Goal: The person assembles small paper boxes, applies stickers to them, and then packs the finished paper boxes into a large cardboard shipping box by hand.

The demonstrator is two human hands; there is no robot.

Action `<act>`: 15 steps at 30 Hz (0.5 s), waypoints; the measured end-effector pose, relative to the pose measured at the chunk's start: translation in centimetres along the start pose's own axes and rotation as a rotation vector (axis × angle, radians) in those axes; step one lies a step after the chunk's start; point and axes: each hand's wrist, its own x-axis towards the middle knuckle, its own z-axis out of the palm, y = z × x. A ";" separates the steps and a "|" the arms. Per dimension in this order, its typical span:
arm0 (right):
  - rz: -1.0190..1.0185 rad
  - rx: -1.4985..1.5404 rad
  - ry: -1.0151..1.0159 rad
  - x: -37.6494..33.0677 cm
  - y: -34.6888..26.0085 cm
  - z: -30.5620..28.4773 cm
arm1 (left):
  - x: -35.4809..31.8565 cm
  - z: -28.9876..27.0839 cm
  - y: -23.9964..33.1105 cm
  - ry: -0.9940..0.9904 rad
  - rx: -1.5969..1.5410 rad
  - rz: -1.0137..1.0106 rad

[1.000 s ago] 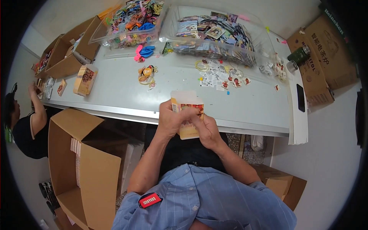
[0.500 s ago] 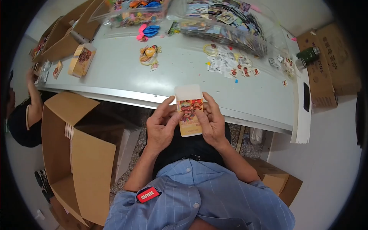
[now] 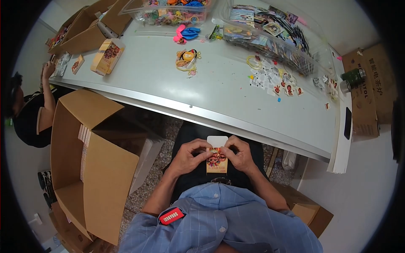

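Observation:
A small yellow-orange carton (image 3: 217, 166) with printed cartoon figures is held over my lap, its white flap (image 3: 217, 141) standing up at the far end. My left hand (image 3: 188, 157) grips the carton's left side, thumb and fingers near the base of the flap. On the right edge, my right hand (image 3: 239, 156) pinches the carton with its thumb and bent fingers at the same height. The carton's back and inside are hidden. Beyond my hands runs the metal front edge of the table (image 3: 190, 106).
Clear bins of cards (image 3: 270, 42) and of colourful trinkets (image 3: 171, 17) stand at the back. A trinket bundle (image 3: 187, 60), small stickers (image 3: 270, 76) and a yellow carton (image 3: 107, 57) lie on the table. An open cardboard box (image 3: 109, 185) is at my left. Another person's arm (image 3: 48, 92) reaches the table's far left.
Both hands have brought the carton down closer to my body. My thumbs now sit higher on it, near the flap's base. The whole view has shifted somewhat.

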 end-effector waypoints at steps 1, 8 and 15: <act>-0.001 0.000 -0.001 0.0 -0.2 -0.1 | 0.0 -0.1 -0.1 0.001 0.000 0.001; 0.024 0.207 0.115 -0.9 -3.3 0.6 | -0.9 1.8 1.1 0.159 -0.094 0.085; -0.015 0.186 -0.057 -0.5 -3.0 -1.5 | -0.3 0.8 2.3 0.028 0.097 0.124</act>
